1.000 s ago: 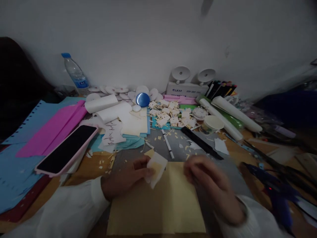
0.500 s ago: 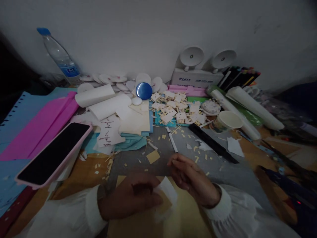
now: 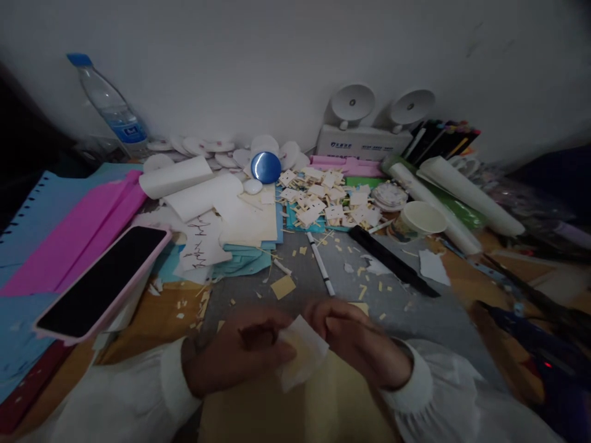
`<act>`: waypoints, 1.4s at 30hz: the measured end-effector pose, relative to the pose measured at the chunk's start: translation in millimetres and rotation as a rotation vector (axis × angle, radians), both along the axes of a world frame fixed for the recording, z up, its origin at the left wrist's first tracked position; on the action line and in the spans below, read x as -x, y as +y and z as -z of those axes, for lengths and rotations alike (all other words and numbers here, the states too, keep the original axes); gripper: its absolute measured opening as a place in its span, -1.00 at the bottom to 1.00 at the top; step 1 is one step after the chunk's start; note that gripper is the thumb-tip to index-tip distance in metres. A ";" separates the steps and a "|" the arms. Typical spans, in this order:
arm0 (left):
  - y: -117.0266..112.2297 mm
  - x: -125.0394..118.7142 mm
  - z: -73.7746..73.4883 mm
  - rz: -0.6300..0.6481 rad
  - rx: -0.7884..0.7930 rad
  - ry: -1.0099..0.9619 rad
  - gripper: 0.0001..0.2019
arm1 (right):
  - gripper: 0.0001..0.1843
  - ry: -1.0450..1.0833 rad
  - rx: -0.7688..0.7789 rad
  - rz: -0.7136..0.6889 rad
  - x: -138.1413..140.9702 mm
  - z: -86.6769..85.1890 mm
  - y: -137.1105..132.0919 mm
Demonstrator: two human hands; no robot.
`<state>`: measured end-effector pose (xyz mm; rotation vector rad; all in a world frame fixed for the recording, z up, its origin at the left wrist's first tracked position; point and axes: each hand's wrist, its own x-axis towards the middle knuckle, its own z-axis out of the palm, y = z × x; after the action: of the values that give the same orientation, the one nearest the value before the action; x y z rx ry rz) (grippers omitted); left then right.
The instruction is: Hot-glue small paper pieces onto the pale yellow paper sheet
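Observation:
A small piece of thin white paper (image 3: 307, 354) with a yellowish patch on it is pinched between the thumb and fingers of my left hand (image 3: 244, 351). At its upper right edge, the curled fingers of my right hand (image 3: 357, 338) meet the paper, closed and smeared by motion. Under both hands lies a large tan sheet (image 3: 258, 406). Just beyond my right fingertips is a slim white pen (image 3: 320, 261) on the grey mat (image 3: 295, 252). A small tan square (image 3: 283, 287) sits left of the pen.
Several small cream pieces with stick-like ends (image 3: 318, 200) are heaped at the back. A phone (image 3: 104, 283) and pink paper (image 3: 78, 231) occupy the left. To the right are a black bar-shaped object (image 3: 392, 261), a paper cup (image 3: 422, 218) and a dark tool with a red light (image 3: 530, 351).
My right hand has moved left and down from near the pen to the paper's edge. The paper in my left hand has turned and risen slightly.

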<state>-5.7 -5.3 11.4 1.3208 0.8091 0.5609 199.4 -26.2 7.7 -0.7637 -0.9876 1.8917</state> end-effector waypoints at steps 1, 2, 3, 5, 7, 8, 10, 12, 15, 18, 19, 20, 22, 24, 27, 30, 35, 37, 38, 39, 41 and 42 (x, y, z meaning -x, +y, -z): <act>-0.3 0.1 0.4 -0.011 0.000 -0.003 -0.83 | -0.65 0.035 0.043 -0.003 0.5 -0.1 -0.5; -0.6 0.1 0.7 -0.020 0.004 -0.012 -0.82 | -0.65 0.059 0.102 -0.022 1.2 0.0 -1.2; -0.8 -0.2 0.6 -0.022 0.011 -0.023 -0.82 | -0.65 0.066 0.162 -0.046 2.0 0.4 -2.1; -1.0 -1.2 -0.1 -0.004 0.028 -0.046 -0.80 | -0.64 0.032 0.240 -0.083 3.9 1.6 -4.4; -0.8 -2.5 -0.7 0.003 0.023 -0.053 -0.81 | -0.63 -0.042 0.248 -0.104 5.6 3.0 -6.3; -0.7 -3.1 -0.5 -0.004 0.017 -0.052 -0.81 | -0.62 -0.076 0.231 -0.121 6.3 3.7 -6.9; -0.7 -4.2 0.6 -0.037 0.000 -0.054 -0.82 | -0.59 -0.125 0.192 -0.167 7.3 5.1 -7.6; -0.8 -4.8 1.8 -0.062 -0.013 -0.054 -0.82 | -0.57 -0.153 0.143 -0.195 8.1 6.6 -8.1; -1.3 -5.1 1.6 -0.063 -0.029 -0.041 -0.83 | -0.56 -0.217 0.072 -0.192 9.1 8.5 -9.5; -2.2 -4.2 1.0 -0.049 -0.047 -0.008 -0.83 | -0.56 -0.335 0.008 -0.143 9.7 8.6 -11.2; -2.7 -3.7 1.4 -0.045 -0.044 -0.006 -0.82 | -0.57 -0.376 -0.019 -0.124 9.7 8.3 -11.5; -3.2 -3.3 2.3 -0.040 -0.036 -0.015 -0.80 | -0.58 -0.416 -0.047 -0.109 9.7 7.7 -11.8; -4.2 -2.9 5.4 -0.034 -0.024 -0.059 -0.72 | -0.63 -0.483 -0.112 -0.095 9.7 6.4 -11.8; -5.2 -3.1 9.0 -0.037 -0.043 -0.092 -0.68 | -0.68 -0.538 -0.184 -0.086 10.2 5.0 -11.8; -5.8 -4.6 11.5 -0.032 -0.114 -0.004 -0.79 | -0.77 -0.594 -0.278 -0.090 12.2 3.0 -12.1; -5.2 -6.8 7.9 -0.031 -0.128 0.129 -0.86 | -0.79 -0.618 -0.326 -0.085 14.0 2.0 -12.9; -2.6 -8.5 -0.9 -0.102 -0.121 0.111 -0.87 | -0.83 -0.665 -0.288 0.017 12.5 2.6 -13.6; -1.9 -7.8 -1.1 -0.106 -0.110 0.067 -0.87 | -0.86 -0.656 -0.257 0.073 11.2 2.1 -12.9; -1.8 -7.4 -0.5 -0.104 -0.108 0.050 -0.86 | -0.87 -0.648 -0.247 0.104 10.7 1.5 -12.4; -1.8 -6.9 0.4 -0.104 -0.109 0.039 -0.86 | -0.87 -0.639 -0.241 0.131 10.3 0.9 -11.8; -2.2 -6.3 2.4 -0.096 -0.119 0.031 -0.84 | -0.87 -0.619 -0.237 0.169 10.1 -0.3 -10.7; -2.5 -6.3 3.1 -0.087 -0.122 0.032 -0.84 | -0.87 -0.614 -0.234 0.175 10.3 -0.7 -10.3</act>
<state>0.6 -7.8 8.3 1.4139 0.8733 0.6686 189.1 -36.5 8.4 -1.2777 -1.4304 1.3762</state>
